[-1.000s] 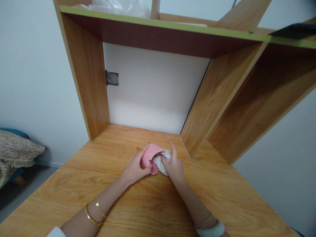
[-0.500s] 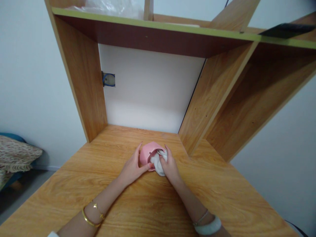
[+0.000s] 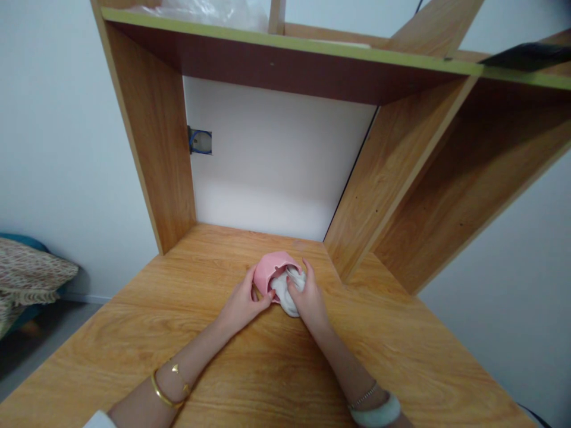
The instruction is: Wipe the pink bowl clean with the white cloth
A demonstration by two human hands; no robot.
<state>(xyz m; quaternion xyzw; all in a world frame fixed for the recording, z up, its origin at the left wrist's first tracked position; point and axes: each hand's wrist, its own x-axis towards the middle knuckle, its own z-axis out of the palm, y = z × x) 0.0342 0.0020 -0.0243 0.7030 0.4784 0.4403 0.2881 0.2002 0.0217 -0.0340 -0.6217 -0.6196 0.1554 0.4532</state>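
Note:
A pink faceted container (image 3: pixel 267 268), shaped like a small bowl or pot, is tipped on its side just above the wooden desk, its opening turned toward me and to the right. My left hand (image 3: pixel 244 302) grips its left side, thumb at the lower rim and fingers behind. In my right hand (image 3: pixel 311 297) is a white cloth (image 3: pixel 285 292), pinched under the thumb. Part of the cloth is inside the container's mouth and a fold hangs below the rim. The right fingertips behind the cloth are partly hidden.
The wooden desk (image 3: pixel 267 368) has side panels and a shelf (image 3: pixel 276 56) above. Clear plastic wrapping (image 3: pixel 209 13) and a black object (image 3: pixel 530 56) lie on that shelf. A wall socket box (image 3: pixel 200 142) with blue wire is at back left. A patterned fabric (image 3: pixel 35 270) drapes at far left.
The container has tilted slightly, and its opening shows a little more. My right hand and the cloth have shifted slightly right. The whole view has moved a little.

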